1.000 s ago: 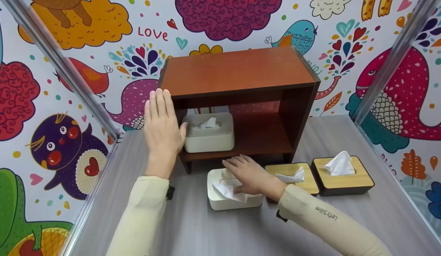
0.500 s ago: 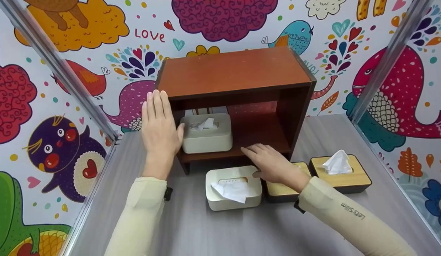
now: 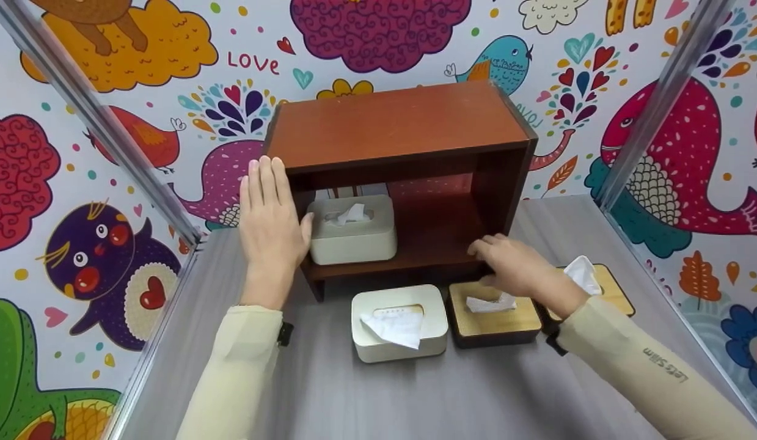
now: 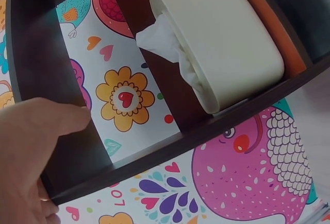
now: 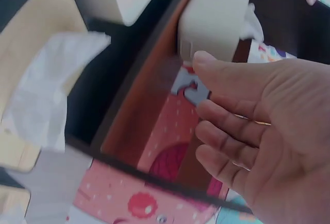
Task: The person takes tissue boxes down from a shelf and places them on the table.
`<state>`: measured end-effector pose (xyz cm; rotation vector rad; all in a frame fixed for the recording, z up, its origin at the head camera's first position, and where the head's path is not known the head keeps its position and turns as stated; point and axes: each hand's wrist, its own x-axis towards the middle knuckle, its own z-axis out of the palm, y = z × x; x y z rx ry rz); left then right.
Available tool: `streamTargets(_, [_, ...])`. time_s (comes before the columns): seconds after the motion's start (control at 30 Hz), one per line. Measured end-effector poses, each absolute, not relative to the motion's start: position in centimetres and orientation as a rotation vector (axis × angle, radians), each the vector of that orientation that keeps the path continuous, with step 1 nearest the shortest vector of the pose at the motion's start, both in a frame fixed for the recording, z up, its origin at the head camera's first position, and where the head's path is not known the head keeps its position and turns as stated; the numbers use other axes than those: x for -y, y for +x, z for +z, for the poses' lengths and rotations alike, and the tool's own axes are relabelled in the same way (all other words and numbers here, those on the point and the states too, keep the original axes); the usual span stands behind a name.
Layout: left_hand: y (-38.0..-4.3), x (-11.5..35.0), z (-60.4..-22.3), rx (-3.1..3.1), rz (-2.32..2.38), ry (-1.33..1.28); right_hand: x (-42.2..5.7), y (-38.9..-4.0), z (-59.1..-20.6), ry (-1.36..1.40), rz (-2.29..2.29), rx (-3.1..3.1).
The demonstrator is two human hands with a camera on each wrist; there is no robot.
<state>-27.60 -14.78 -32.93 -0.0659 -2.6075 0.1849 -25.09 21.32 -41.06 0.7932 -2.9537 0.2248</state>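
Note:
My left hand (image 3: 269,229) lies with straight fingers along the left side of a small brown wooden shelf (image 3: 402,125). In the left wrist view its thumb (image 4: 67,120) reaches over the shelf's edge. Inside the shelf, at the left, sits a cream tissue box (image 3: 354,241) with a tissue poking out. My right hand (image 3: 522,269), fingers loosely bent and holding nothing, hovers by the shelf's lower right front. Below it is a tissue box with a wooden top (image 3: 485,324), partly covered by the hand. The right wrist view shows the open palm (image 5: 294,116) before the shelf.
On the grey table (image 3: 329,397), a second cream tissue box (image 3: 398,353) stands in front of the shelf. Another wood-topped tissue box (image 3: 613,290) is at the far right, partly behind my right wrist. Metal frame posts (image 3: 665,104) and cartoon-printed walls enclose the table.
My right hand has moved rightward, from over the front cream box to the shelf's right front corner. My left hand has stayed at the shelf's side. The boxes have not moved.

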Motion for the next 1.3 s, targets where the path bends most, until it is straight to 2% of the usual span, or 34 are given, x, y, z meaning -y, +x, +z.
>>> streamTargets(0.37, [-28.0, 15.3, -33.6, 2.569, 0.054, -0.113, -27.4, -25.7, -37.9, 0.452, 0.341, 3.187])
streamTargets(0.53, [-28.0, 15.4, -33.7, 2.551, -0.028, -0.134, -28.9, -26.4, -36.3, 0.384, 0.288, 3.147])
streamTargets(0.73, [-27.6, 15.5, -34.6, 2.463, -0.116, -0.187, -29.2, -26.9, -34.1, 0.326, 0.215, 3.092])
streamTargets(0.93, [-26.7, 15.6, -36.2, 2.383, -0.046, -0.391, -28.8, -27.0, -32.2, 0.317, 0.237, 3.007])
streamTargets(1.13, [-26.3, 15.5, -37.9, 2.484, 0.038, -0.576, -28.5, -26.9, -30.7, 0.285, 0.277, 2.968])
streamTargets(1.3, [-26.9, 15.1, -39.3, 2.614, 0.038, -0.625, -27.6, -27.4, -29.1, 0.277, 0.289, 2.931])
